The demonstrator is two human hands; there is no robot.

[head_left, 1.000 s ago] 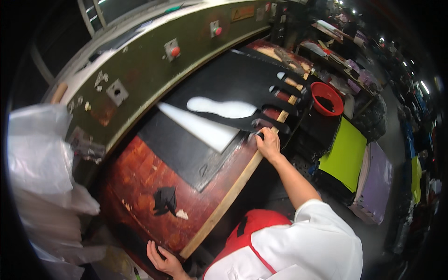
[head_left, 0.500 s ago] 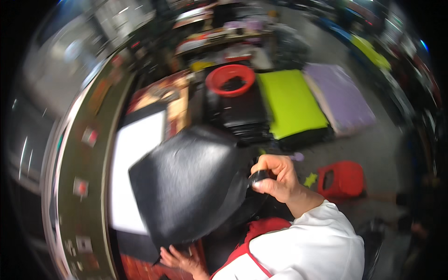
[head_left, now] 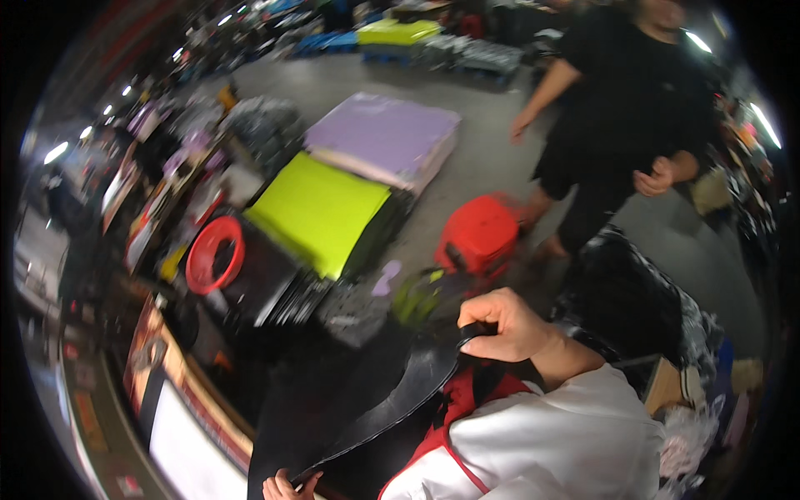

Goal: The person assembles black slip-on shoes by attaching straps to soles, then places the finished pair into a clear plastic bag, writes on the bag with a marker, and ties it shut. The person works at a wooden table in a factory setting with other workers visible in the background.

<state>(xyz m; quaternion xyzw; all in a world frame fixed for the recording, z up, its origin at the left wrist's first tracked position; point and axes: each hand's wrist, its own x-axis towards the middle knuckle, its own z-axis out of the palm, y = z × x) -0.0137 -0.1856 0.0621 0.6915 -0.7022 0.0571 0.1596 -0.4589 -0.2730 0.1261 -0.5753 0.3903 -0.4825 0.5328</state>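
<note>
A large, thin, flexible black sheet [head_left: 400, 390] is stretched between my two hands at the lower middle. My right hand [head_left: 510, 329] is closed in a fist around its right end, with a bit of the black material showing at the fingers. At the bottom edge, my left hand [head_left: 287, 487] pinches the near left corner between thumb and fingers; part of that hand is cut off by the frame. Between the hands the sheet's near edge sags, and its glossy face catches light. The far part of the sheet blends into dark surroundings.
Left of the sheet lies a white panel [head_left: 187, 442] beside a wooden-edged board. Beyond are a red basin [head_left: 237, 260] with black pieces, stacked black sheets [head_left: 260, 287], a lime-green stack [head_left: 321, 212] and a purple stack [head_left: 383, 137]. A red stool [head_left: 479, 229] stands near a person in black [head_left: 629, 108].
My view has swung to the right. The black sheet has moved off the white panel toward my body. My left hand, spread before, now pinches the corner; my right hand keeps its grip.
</note>
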